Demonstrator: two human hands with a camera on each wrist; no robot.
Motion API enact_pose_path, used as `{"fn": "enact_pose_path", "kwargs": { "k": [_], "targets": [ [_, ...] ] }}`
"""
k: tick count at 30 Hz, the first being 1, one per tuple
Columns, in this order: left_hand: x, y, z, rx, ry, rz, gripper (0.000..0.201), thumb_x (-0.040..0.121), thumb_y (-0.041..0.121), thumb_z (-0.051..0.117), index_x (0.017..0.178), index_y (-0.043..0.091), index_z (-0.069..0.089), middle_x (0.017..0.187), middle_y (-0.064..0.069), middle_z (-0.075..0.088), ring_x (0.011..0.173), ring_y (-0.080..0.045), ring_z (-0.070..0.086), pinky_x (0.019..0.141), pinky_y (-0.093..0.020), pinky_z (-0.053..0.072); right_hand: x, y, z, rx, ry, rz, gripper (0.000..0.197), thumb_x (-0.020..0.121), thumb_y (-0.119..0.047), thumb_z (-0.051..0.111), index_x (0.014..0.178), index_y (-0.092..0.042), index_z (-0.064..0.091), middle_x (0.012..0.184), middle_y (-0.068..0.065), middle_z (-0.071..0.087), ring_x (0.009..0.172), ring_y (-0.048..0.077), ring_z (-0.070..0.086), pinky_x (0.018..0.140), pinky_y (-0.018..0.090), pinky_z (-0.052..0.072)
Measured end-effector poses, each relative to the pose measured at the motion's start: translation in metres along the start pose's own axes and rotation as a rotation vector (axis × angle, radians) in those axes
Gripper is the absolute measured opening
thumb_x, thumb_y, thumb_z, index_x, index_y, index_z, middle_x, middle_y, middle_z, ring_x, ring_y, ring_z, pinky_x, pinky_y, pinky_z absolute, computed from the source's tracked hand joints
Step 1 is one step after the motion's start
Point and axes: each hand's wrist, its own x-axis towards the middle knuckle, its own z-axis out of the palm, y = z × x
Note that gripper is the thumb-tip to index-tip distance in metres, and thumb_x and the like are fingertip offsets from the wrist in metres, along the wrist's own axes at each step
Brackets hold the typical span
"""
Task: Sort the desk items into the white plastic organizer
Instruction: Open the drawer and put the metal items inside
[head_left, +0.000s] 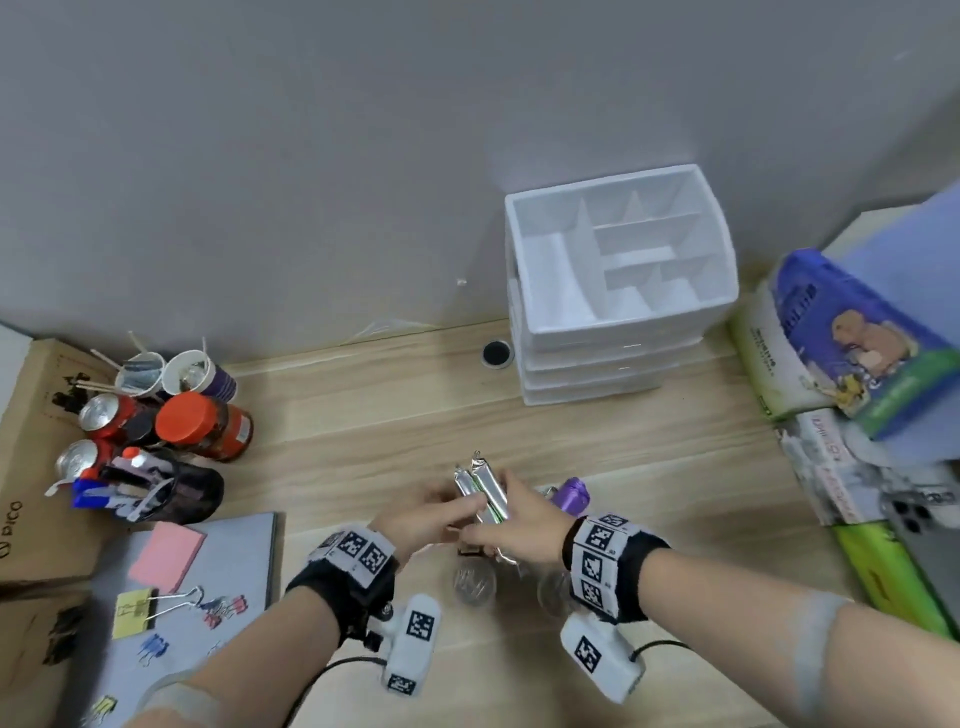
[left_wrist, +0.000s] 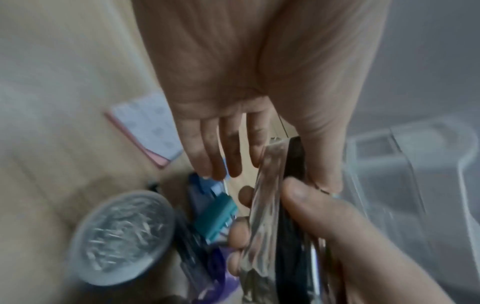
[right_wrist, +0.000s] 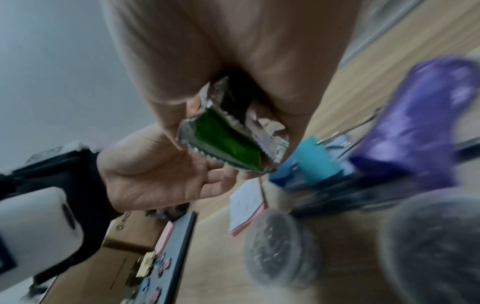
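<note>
Above the middle of the wooden desk both hands meet on a small bundle of silver-and-green foil packets (head_left: 483, 491). My right hand (head_left: 506, 522) grips the foil packets (right_wrist: 223, 142) with thumb and curled fingers. My left hand (head_left: 449, 512) pinches the same packets (left_wrist: 267, 185) between its thumb and index finger, its other fingers straight. The white plastic organizer (head_left: 618, 322), a stack of drawers topped by a divided tray, stands at the back against the wall with nothing visible in its compartments.
Under the hands lie a purple item (head_left: 570, 493), blue and teal clips (right_wrist: 317, 162) and round clear tubs (head_left: 474, 584). At the left are cans, cups and a pen pouch (head_left: 171, 493), a grey notebook (head_left: 234, 566) with pink notes and binder clips. Tissue packs (head_left: 857, 338) crowd the right.
</note>
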Motion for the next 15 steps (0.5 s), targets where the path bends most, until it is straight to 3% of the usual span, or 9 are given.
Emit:
{"fn": "enact_pose_path", "kwargs": {
  "k": [3, 5, 7, 9, 11, 13, 15],
  "targets": [
    [0.027, 0.035, 0.04, 0.214, -0.003, 0.045, 0.025, 0.086, 0.032, 0.079, 0.103, 0.015, 0.072, 0.087, -0.001, 0.077, 0.075, -0.011, 0.072, 0.072, -0.025, 0.054, -0.017, 0.025, -0.044, 0.085, 0.141, 0.032, 0.039, 0.062, -0.028, 0.075, 0.094, -0.014, 0.059, 0.078, 0.003, 0.069, 0.069, 0.016, 0.067, 0.063, 0.036, 0.059],
    [0.049, 0.057, 0.06, 0.289, 0.117, 0.089, 0.049, 0.082, 0.04, 0.082, 0.117, 0.013, 0.06, 0.1, -0.005, 0.07, 0.078, -0.01, 0.07, 0.069, -0.023, 0.056, -0.03, 0.038, -0.074, 0.226, 0.267, 0.064, 0.025, 0.061, -0.016, 0.072, 0.084, -0.013, 0.063, 0.069, 0.004, 0.067, 0.062, 0.018, 0.064, 0.057, 0.034, 0.054],
    [0.063, 0.084, 0.078, 0.341, 0.226, 0.138, 0.07, 0.077, 0.05, 0.079, 0.13, 0.015, 0.05, 0.118, -0.008, 0.066, 0.095, -0.022, 0.069, 0.086, -0.035, 0.058, -0.04, 0.052, -0.102, 0.434, 0.407, 0.15, 0.025, 0.061, -0.012, 0.073, 0.084, -0.007, 0.064, 0.067, 0.01, 0.065, 0.059, 0.024, 0.063, 0.054, 0.033, 0.049],
    [0.074, 0.103, 0.084, 0.318, 0.355, 0.22, 0.07, 0.085, 0.04, 0.078, 0.136, 0.011, 0.041, 0.123, -0.003, 0.058, 0.107, -0.022, 0.061, 0.096, -0.03, 0.048, -0.034, 0.067, -0.124, 0.683, 0.471, 0.247, 0.03, 0.061, -0.008, 0.077, 0.087, 0.0, 0.065, 0.063, 0.013, 0.063, 0.051, 0.024, 0.06, 0.051, 0.03, 0.048],
    [0.083, 0.119, 0.086, 0.361, 0.487, 0.326, 0.071, 0.084, 0.039, 0.079, 0.133, 0.005, 0.039, 0.125, -0.007, 0.053, 0.114, -0.023, 0.056, 0.095, -0.03, 0.044, -0.016, 0.084, -0.141, 0.888, 0.499, 0.324, 0.055, 0.047, -0.012, 0.086, 0.096, 0.005, 0.067, 0.07, 0.017, 0.066, 0.057, 0.028, 0.063, 0.058, 0.036, 0.05],
    [0.09, 0.13, 0.087, 0.434, 0.577, 0.381, 0.073, 0.08, 0.046, 0.08, 0.125, 0.004, 0.041, 0.123, -0.011, 0.052, 0.11, -0.025, 0.055, 0.093, -0.035, 0.046, 0.01, 0.101, -0.152, 1.004, 0.502, 0.335, 0.078, 0.036, -0.02, 0.091, 0.108, 0.001, 0.068, 0.09, 0.018, 0.07, 0.078, 0.032, 0.067, 0.073, 0.042, 0.056],
    [0.095, 0.132, 0.084, 0.459, 0.584, 0.389, 0.076, 0.076, 0.052, 0.081, 0.123, 0.007, 0.042, 0.122, -0.011, 0.054, 0.109, -0.026, 0.057, 0.097, -0.041, 0.05, 0.025, 0.094, -0.156, 1.046, 0.455, 0.317, 0.069, 0.043, -0.023, 0.092, 0.106, -0.005, 0.07, 0.1, 0.015, 0.07, 0.088, 0.031, 0.067, 0.084, 0.043, 0.057]
  ]
}}
